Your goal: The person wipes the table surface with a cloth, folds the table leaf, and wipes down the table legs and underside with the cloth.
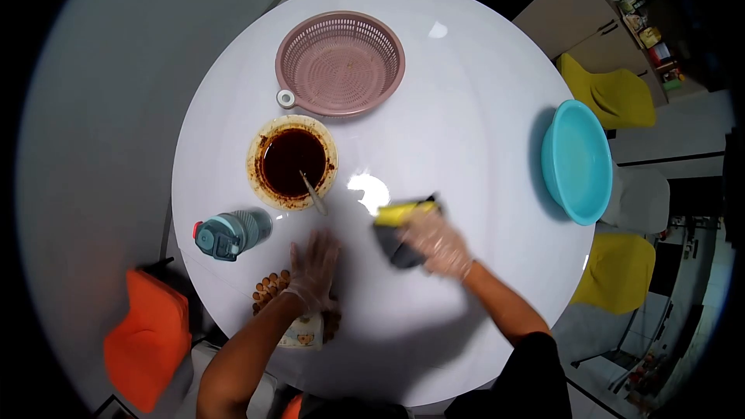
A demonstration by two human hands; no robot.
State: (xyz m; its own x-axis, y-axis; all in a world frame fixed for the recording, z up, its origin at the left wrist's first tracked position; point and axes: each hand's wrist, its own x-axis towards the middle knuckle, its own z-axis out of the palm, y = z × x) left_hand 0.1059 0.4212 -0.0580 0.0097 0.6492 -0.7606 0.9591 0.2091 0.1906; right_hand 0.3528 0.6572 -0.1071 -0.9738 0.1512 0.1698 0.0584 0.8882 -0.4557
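Closest in, a printed packet and small round brown pieces, partly hidden beneath the left forearm and hand. Just beyond, the left hand in a clear glove, fingers spread fairly wide, palm down, with nothing visibly gripped; whether touching the pieces, impossible to tell.

Across to the right, over the near half of the white table, a black-and-yellow cloth (or perhaps a soft pouch, too blurred to be sure) in the gloved right hand, closed round its right side. Probably light, floppy and hard to harm, but likely slippery against thin plastic; best bunched in the whole palm, well in from the edge, rather than pinched by a corner.

Farther left, a lidded bottle, then a bowl of dark sauce with a spoon leaning in. Off right, a turquoise basin; farthest, a pink colander.
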